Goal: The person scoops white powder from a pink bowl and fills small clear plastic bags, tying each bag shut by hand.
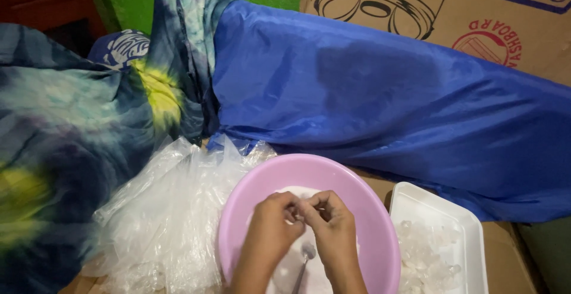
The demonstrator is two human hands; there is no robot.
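Observation:
A pink plastic basin [363,196] sits low in the middle, with white powder [286,270] inside it. A metal spoon [304,257] rests in the powder. My left hand [270,225] and my right hand [333,225] are together above the powder, fingertips meeting and pinching something small and pale. What they pinch is too small to make out.
A heap of clear plastic bags [160,222] lies left of the basin. A white foam tray [470,225] with several small clear packets stands at the right. Blue shiny cloth [380,91] and tie-dyed fabric [53,127] lie behind, over cardboard [416,2].

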